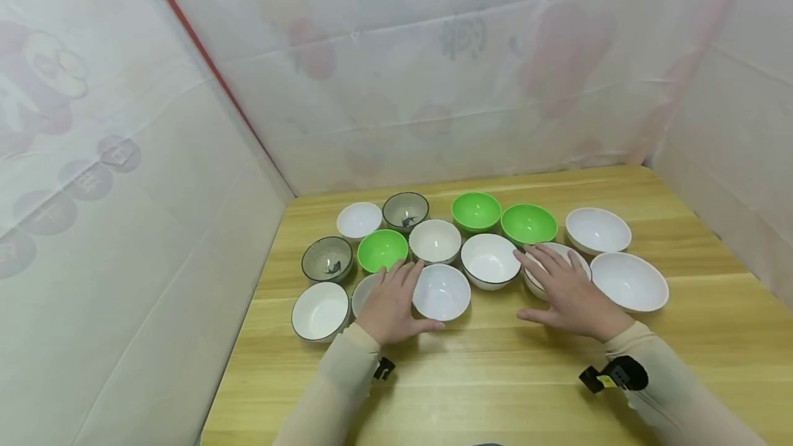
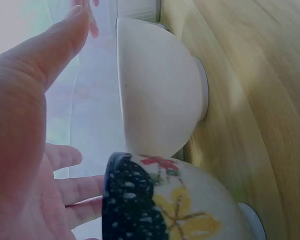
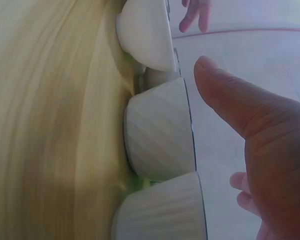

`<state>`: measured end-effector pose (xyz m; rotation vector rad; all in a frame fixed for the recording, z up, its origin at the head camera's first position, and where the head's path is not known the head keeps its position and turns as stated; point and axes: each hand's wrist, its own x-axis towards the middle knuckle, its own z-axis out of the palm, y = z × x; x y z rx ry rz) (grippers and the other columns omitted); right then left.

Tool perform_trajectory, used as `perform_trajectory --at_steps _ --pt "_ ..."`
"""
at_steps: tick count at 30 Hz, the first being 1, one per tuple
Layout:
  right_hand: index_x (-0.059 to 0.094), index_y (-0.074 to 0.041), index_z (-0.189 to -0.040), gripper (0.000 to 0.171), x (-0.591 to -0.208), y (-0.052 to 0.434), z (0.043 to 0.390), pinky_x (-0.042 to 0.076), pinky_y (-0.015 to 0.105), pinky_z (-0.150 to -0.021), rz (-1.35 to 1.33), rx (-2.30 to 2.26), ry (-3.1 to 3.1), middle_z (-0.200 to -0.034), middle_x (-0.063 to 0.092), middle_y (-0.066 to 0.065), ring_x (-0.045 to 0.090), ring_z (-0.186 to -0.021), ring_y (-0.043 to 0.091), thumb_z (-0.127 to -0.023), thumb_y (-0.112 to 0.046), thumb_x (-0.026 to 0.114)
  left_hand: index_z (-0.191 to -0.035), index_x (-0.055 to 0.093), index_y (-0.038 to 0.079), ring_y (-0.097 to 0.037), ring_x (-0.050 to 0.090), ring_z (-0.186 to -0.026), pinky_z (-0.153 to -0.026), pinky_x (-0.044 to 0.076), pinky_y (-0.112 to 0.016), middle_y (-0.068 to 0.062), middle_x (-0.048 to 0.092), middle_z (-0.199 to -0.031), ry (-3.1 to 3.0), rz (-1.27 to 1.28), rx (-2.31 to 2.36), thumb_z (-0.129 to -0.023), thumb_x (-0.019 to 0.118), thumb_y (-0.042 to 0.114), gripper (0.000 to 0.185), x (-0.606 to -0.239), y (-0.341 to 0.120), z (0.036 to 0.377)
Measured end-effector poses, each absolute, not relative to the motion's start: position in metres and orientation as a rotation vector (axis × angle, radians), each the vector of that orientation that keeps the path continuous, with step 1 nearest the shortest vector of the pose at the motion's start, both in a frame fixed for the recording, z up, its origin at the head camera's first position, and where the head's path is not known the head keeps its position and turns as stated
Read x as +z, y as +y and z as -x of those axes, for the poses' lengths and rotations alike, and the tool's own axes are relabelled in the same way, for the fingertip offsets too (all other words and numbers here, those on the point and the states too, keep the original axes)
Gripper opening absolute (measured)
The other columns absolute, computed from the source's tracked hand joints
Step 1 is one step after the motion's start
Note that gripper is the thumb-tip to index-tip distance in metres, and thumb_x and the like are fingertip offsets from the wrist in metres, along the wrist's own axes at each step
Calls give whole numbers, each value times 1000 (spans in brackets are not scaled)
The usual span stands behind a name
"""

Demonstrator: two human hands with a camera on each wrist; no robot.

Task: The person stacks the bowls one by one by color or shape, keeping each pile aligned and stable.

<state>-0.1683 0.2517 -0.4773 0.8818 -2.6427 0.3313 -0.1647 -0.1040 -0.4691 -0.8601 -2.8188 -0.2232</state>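
Several bowls stand grouped on a wooden table (image 1: 495, 377). My left hand (image 1: 396, 294) lies flat, fingers straight, over a bowl (image 1: 362, 291) that it mostly hides, thumb beside a plain white bowl (image 1: 441, 291). In the left wrist view the palm (image 2: 25, 150) hovers by that white bowl (image 2: 160, 90) and a floral bowl with a dark speckled inside (image 2: 165, 205). My right hand (image 1: 560, 284) is spread flat above a white bowl (image 1: 540, 268). The right wrist view shows its thumb (image 3: 240, 105) over a ribbed white bowl (image 3: 160, 130). Neither hand grips anything.
Green bowls (image 1: 476, 210) (image 1: 529, 223) (image 1: 382, 250), grey speckled bowls (image 1: 405, 210) (image 1: 327, 258) and white bowls (image 1: 597, 229) (image 1: 628, 281) (image 1: 320, 310) surround the hands. Translucent printed sheets (image 1: 434, 88) wall the table at the back and both sides. Bare wood lies toward the front edge.
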Motion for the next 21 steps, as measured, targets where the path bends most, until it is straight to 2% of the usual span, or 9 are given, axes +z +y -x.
perform_trajectory --at_steps 10,16,21 --pt "38 -8 -147 102 -473 271 172 24 72 -97 -878 421 -2618 -146 40 13 34 -133 40 -69 -61 76 -151 29 8 -34 37 -135 -108 27 -59 -9 51 -138 -2876 870 -212 -64 56 86 119 -473 -96 170" --pt "35 -10 -149 101 -467 288 172 18 77 -97 -816 468 -2657 -146 40 14 33 -134 39 -69 -54 80 -150 31 8 -31 39 -134 -108 27 -59 -7 53 -136 -2877 847 -189 -63 58 85 119 -476 -94 172" --pt "32 -11 -150 102 -459 297 174 13 77 -100 -775 464 -2673 -146 39 18 33 -133 41 -69 -51 81 -149 33 6 -30 42 -132 -109 26 -58 -9 53 -136 -2866 841 -206 -65 63 81 117 -476 -91 170"
